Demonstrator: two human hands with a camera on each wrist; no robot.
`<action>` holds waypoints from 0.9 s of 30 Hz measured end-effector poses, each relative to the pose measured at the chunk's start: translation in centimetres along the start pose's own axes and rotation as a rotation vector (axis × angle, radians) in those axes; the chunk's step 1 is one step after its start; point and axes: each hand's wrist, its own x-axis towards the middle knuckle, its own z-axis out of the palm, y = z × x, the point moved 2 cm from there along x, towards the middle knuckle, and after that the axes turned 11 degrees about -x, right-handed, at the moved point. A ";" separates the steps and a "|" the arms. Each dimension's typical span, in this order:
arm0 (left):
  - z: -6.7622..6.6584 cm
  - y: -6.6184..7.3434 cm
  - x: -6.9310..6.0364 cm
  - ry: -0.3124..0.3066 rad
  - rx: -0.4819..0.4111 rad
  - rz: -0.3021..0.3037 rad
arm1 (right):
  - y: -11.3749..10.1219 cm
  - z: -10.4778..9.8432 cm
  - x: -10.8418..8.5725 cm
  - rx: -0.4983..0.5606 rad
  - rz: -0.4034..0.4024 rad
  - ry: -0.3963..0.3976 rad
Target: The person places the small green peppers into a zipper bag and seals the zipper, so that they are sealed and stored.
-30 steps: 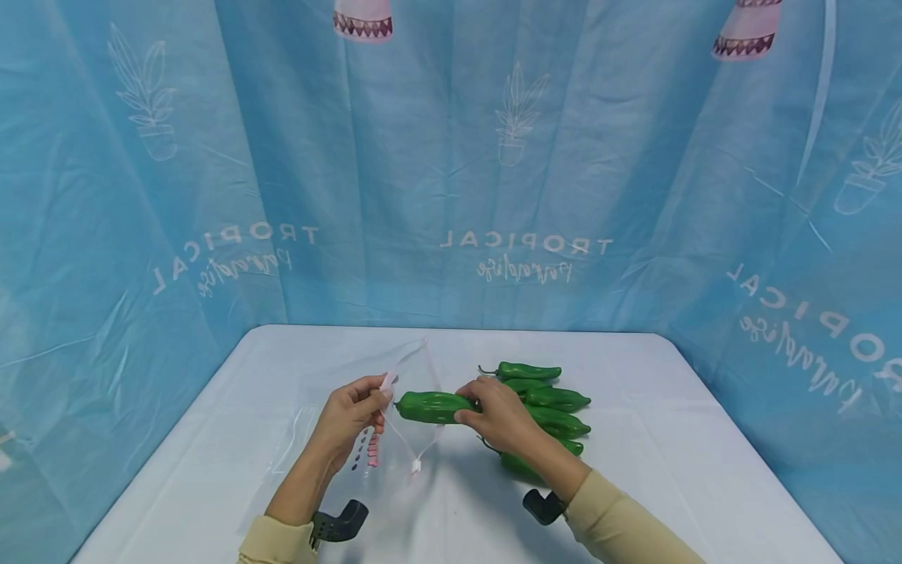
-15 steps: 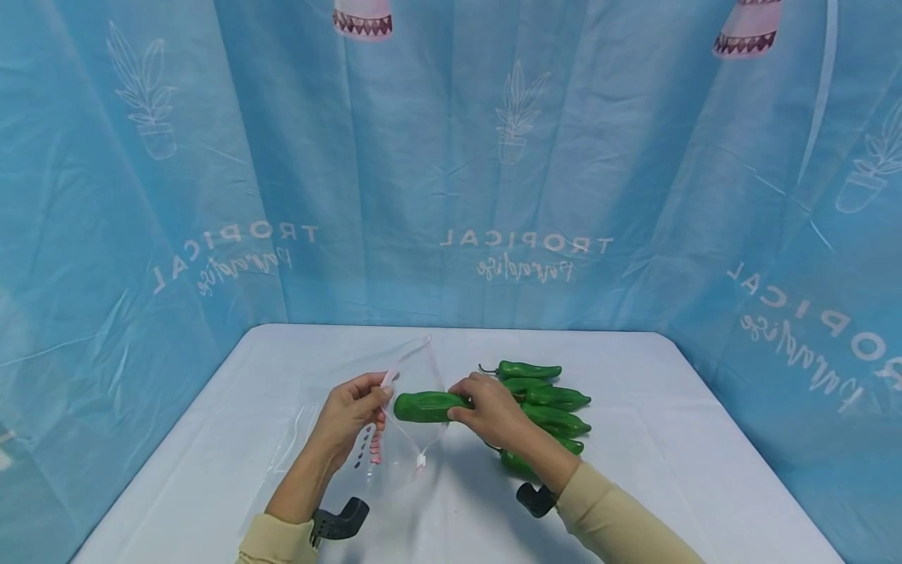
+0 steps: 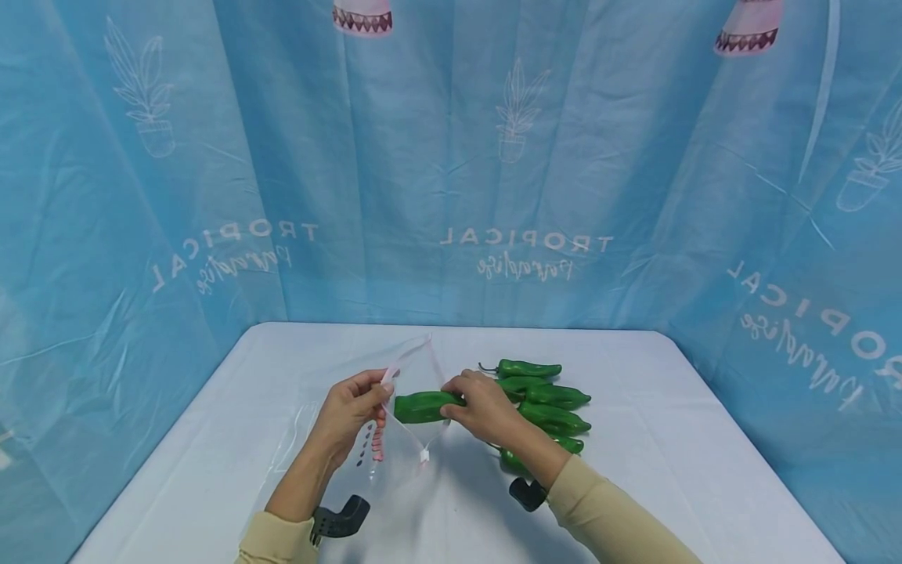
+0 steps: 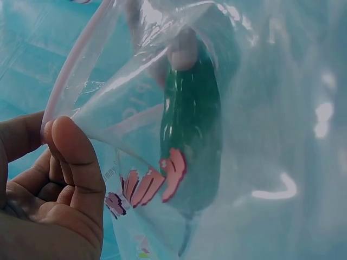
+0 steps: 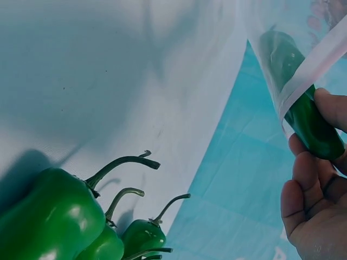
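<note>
My left hand [image 3: 355,407] pinches the pink-edged rim of a clear zip bag [image 4: 265,135] between thumb and fingers, and the bag's mouth gapes toward the right. In my right hand [image 3: 482,403] a long green pepper [image 3: 419,407] is gripped near one end. Its other end sits inside the bag, seen through the film in the left wrist view. The right wrist view shows the bag's pale rim [image 5: 314,67] crossing the pepper, with the gripped end outside. The slider [image 3: 424,455] hangs at the lower corner of the mouth.
Several more green peppers [image 3: 557,397] lie in a loose column on the white table [image 3: 655,470], right of and partly behind the right forearm. Their stems point left. A blue printed curtain [image 3: 451,157] encloses the back and sides of the table.
The right hand has moved left, pushing the pepper deeper into the bag's mouth. The left hand has kept its pinch on the rim, almost still.
</note>
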 end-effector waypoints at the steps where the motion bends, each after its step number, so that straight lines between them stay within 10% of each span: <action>1: 0.0 0.0 0.0 0.000 0.000 0.000 | 0.0 0.0 0.1 -0.003 -0.001 0.000; 27: 0.0 0.5 0.0 -0.013 0.008 0.008 | -2.1 0.5 1.4 -0.104 -0.065 -0.029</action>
